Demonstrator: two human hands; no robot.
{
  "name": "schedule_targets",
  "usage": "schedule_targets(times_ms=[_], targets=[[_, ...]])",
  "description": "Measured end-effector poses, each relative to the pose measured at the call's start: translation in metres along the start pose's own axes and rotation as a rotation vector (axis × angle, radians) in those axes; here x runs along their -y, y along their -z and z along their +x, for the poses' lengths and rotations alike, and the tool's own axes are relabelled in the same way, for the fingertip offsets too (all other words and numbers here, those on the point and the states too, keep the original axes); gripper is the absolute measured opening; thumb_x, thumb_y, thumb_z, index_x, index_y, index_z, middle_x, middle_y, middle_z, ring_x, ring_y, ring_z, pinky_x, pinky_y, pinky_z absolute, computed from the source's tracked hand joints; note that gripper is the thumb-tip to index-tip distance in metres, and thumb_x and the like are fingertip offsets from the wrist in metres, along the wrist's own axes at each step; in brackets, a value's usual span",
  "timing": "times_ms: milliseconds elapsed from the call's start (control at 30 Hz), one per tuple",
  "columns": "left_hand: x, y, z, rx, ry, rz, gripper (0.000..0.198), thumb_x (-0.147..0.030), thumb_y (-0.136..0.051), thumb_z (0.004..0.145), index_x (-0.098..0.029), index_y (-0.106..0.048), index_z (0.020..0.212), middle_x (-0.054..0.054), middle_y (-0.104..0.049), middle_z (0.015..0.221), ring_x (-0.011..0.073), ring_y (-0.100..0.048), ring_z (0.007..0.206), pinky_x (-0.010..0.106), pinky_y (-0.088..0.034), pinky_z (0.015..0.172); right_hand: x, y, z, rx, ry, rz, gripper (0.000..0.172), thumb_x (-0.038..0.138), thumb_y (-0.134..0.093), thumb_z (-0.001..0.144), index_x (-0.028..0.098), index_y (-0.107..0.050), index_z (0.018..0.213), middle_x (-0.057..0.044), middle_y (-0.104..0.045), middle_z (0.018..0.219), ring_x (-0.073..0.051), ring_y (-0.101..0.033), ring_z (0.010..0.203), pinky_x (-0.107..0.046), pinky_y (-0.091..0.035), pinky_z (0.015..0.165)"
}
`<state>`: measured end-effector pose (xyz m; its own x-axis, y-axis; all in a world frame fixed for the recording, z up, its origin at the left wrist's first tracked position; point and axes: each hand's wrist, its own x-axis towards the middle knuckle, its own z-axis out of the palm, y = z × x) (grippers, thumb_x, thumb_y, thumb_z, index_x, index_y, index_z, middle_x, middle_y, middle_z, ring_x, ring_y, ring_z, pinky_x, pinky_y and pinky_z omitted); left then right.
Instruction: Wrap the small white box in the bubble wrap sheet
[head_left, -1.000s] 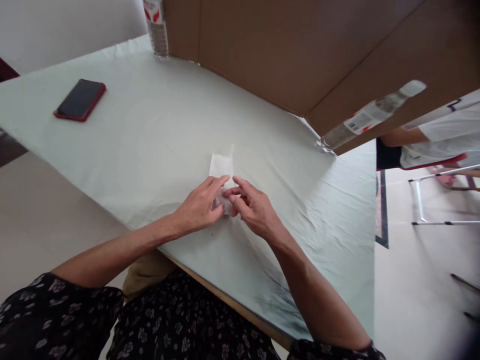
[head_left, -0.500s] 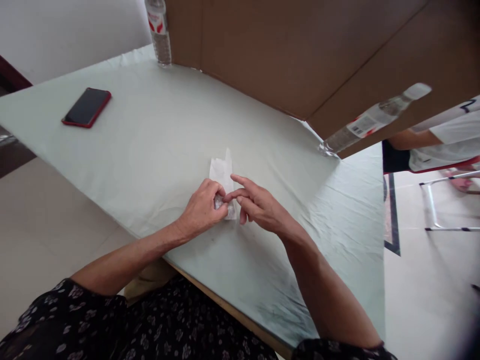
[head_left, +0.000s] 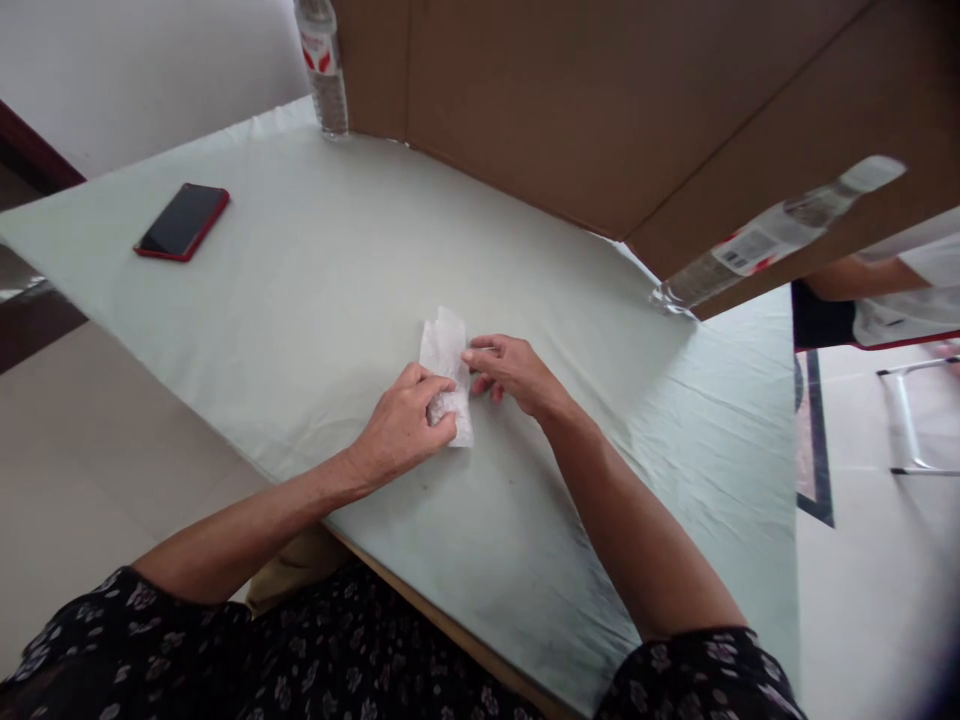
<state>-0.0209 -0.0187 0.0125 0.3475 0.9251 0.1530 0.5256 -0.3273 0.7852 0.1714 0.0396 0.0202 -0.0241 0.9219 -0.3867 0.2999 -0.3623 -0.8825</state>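
Note:
A narrow strip of thin white paper [head_left: 444, 345], like a tissue, lies lengthwise on the table before me. On its near half is a small heap or wad of whitish, glassy-looking material [head_left: 447, 403], too small to name. My left hand [head_left: 401, 420] curls round this from the left, thumb and forefinger holding the paper and the wad down. My right hand [head_left: 517, 372] is at the paper's right edge, with bent fingers pinching that edge near its middle; its lower fingers hang just beside it.
A pale green cloth [head_left: 315, 250] covers the table. A phone in a red case [head_left: 182, 222] lies at the left. Two water bottles, one at the back [head_left: 324, 75] and one at the right [head_left: 772, 240], stand by a large brown cardboard panel [head_left: 517, 110]. Beyond it shows a person's arm [head_left: 862, 277].
My right hand has drawn back from the wad by my left hand and moved up to the paper's right edge, its fingers drawing together. The left hand stays in place. The view has shifted slightly.

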Motion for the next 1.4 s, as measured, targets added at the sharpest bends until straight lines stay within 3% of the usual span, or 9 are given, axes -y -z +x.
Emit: schedule_targets(times_ms=[200,400,500,667,800,933,1067,1233,1400], targets=[[0.0,0.002,0.001,0.04,0.017,0.048,0.032,-0.019,-0.064,0.08,-0.018,-0.07,0.111,0.004,-0.059,0.098,0.0129,-0.057,0.069,0.032,-0.057,0.074,0.005,-0.01,0.016,0.065,0.055,-0.064,0.032,0.038,-0.083,0.071,0.019,-0.061,0.084,0.007,-0.05,0.048,-0.009,-0.043,0.039,-0.022,-0.03,0.035],[-0.004,0.002,-0.004,-0.045,-0.206,0.316,0.034,-0.015,-0.059,0.084,-0.016,-0.067,0.117,0.013,-0.059,0.122,0.0187,-0.063,0.084,0.035,-0.057,0.078,0.004,-0.011,0.018,0.093,0.097,-0.054,0.02,0.029,-0.07,0.071,0.02,-0.053,0.067,0.008,-0.045,0.05,-0.006,-0.039,0.044,-0.022,-0.027,0.042],[-0.001,0.001,-0.004,-0.018,-0.274,0.352,0.024,-0.014,-0.055,0.088,-0.02,-0.068,0.108,0.01,-0.065,0.114,0.021,-0.065,0.094,0.035,-0.056,0.084,0.0,-0.013,0.017,0.08,0.161,-0.001,0.026,0.036,-0.072,0.069,0.02,-0.053,0.065,0.008,-0.044,0.056,-0.007,-0.036,0.05,-0.023,-0.028,0.047],[0.004,0.001,-0.002,0.01,-0.214,0.258,0.024,-0.016,-0.055,0.089,-0.019,-0.067,0.109,0.008,-0.067,0.104,0.0214,-0.066,0.096,0.034,-0.056,0.086,-0.004,-0.016,0.009,0.061,0.296,0.114,0.024,0.038,-0.073,0.072,0.019,-0.058,0.072,0.004,-0.053,0.069,-0.01,-0.045,0.064,-0.024,-0.037,0.06],[0.002,0.0,-0.004,-0.014,-0.161,0.219,0.021,-0.018,-0.056,0.089,-0.019,-0.066,0.107,0.007,-0.065,0.103,0.0195,-0.064,0.09,0.033,-0.055,0.082,-0.003,-0.017,-0.004,0.181,0.399,0.219,0.028,0.041,-0.076,0.076,0.019,-0.066,0.092,0.0,-0.065,0.088,-0.015,-0.058,0.081,-0.029,-0.046,0.077],[0.005,-0.005,-0.01,-0.174,-0.023,0.193,0.029,-0.023,-0.067,0.081,-0.019,-0.059,0.108,0.007,-0.06,0.107,0.0205,-0.063,0.093,0.035,-0.055,0.081,-0.004,-0.017,-0.018,0.256,0.426,0.243,0.032,0.046,-0.078,0.077,0.02,-0.065,0.091,-0.001,-0.064,0.086,-0.016,-0.058,0.08,-0.029,-0.047,0.075],[0.015,-0.009,-0.014,-0.293,0.044,0.101,0.055,-0.029,-0.076,0.074,-0.017,-0.05,0.121,0.012,-0.056,0.118,0.0263,-0.059,0.109,0.043,-0.053,0.091,-0.008,-0.017,-0.03,0.268,0.465,0.18,0.031,0.048,-0.078,0.078,0.022,-0.062,0.082,0.001,-0.061,0.081,-0.014,-0.057,0.077,-0.027,-0.046,0.072],[0.021,-0.004,-0.005,-0.094,0.065,-0.141,0.063,-0.035,-0.071,0.079,-0.019,-0.046,0.135,0.013,-0.058,0.128,0.0265,-0.058,0.113,0.041,-0.049,0.092,-0.009,-0.018,-0.039,0.275,0.499,0.173,0.034,0.051,-0.079,0.078,0.022,-0.06,0.078,-0.001,-0.067,0.092,-0.016,-0.061,0.084,-0.029,-0.049,0.077],[0.021,-0.001,0.0,-0.001,0.128,-0.376,0.033,-0.038,-0.072,0.079,-0.02,-0.056,0.101,0.002,-0.063,0.093,0.0168,-0.057,0.08,0.03,-0.046,0.071,-0.014,-0.018,-0.046,0.201,0.597,0.072,0.032,0.051,-0.073,0.084,0.022,-0.062,0.079,-0.003,-0.072,0.097,-0.018,-0.066,0.089,-0.032,-0.052,0.082]])
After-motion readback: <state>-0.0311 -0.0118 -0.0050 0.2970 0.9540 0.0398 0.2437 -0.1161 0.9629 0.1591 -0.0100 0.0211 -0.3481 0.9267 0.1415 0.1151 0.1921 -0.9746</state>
